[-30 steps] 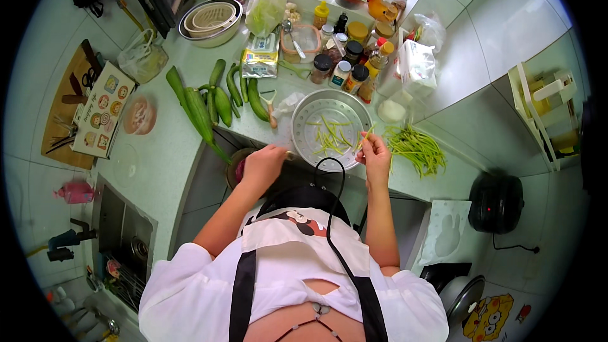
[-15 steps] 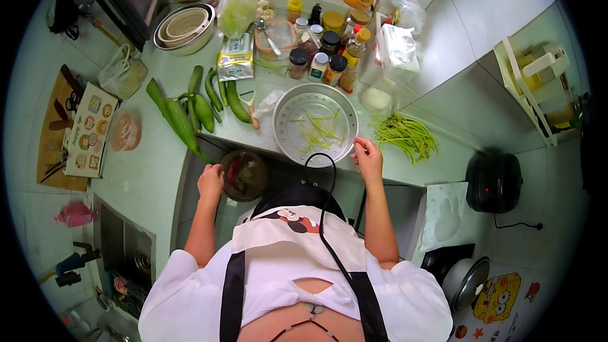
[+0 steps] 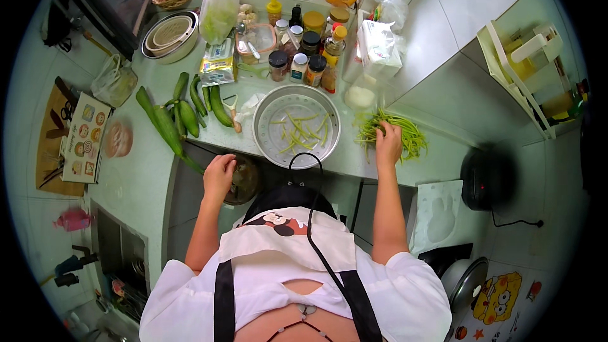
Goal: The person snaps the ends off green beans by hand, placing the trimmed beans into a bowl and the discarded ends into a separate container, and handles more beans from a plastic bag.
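Observation:
On the counter at right lies a pile of thin green stems [image 3: 411, 136]. My right hand [image 3: 389, 144] is on the pile's left side, its curled fingers closed on some stems. A round metal colander [image 3: 259, 128] stands in front of me, with several short green stem pieces [image 3: 304, 132] in it. My left hand [image 3: 219, 176] hangs at the counter's front edge, above a round bin [image 3: 246, 185] that it partly hides. The left fingers are drawn together; whatever they may hold is hidden.
Long green gourds [image 3: 166, 128] and green peppers [image 3: 188, 117] lie at left, near a peeler [image 3: 236, 120]. Behind the colander stand several jars and bottles [image 3: 310, 44]. A tissue pack [image 3: 379, 47] and a black appliance [image 3: 484, 177] are at right, a sink [image 3: 120, 240] at lower left.
My right hand has moved right, from the colander's edge onto the stem pile. My left hand has come slightly right and lies further over the bin. The whole view has shifted a little.

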A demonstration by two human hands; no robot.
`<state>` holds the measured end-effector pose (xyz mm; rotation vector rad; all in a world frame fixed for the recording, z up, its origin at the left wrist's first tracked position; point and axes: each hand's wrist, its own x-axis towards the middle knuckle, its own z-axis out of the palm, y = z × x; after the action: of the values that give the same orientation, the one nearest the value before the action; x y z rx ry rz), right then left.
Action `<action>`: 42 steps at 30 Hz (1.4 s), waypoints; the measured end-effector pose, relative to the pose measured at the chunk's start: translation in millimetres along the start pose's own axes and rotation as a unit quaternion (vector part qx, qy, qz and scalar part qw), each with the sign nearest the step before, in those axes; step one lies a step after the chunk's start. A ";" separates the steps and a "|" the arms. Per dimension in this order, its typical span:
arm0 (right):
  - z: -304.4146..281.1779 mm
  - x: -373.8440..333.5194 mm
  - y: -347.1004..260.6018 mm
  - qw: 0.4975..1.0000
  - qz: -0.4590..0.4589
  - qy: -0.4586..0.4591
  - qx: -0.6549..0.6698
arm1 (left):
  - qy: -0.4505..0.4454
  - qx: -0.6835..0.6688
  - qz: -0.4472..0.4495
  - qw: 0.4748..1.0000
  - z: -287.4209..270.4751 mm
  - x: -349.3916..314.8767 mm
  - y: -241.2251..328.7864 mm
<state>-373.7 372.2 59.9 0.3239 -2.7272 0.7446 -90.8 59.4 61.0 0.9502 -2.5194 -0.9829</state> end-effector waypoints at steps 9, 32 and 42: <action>20.9 29.5 11.8 0.996 -0.032 -0.024 -0.084 | 0.030 -0.048 0.030 0.998 -4.9 -6.5 29.3; -53.3 -47.2 -140.1 0.555 0.145 -0.190 0.797 | -0.018 -0.278 0.137 0.950 -24.9 17.9 98.4; -49.4 -60.6 -156.4 0.498 0.136 -0.252 0.818 | -0.006 -0.212 0.276 0.938 -17.4 25.2 126.8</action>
<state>-261.0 274.8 151.7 0.4402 -1.2230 3.5018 -162.3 104.1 160.6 0.0974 -2.2339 -1.2479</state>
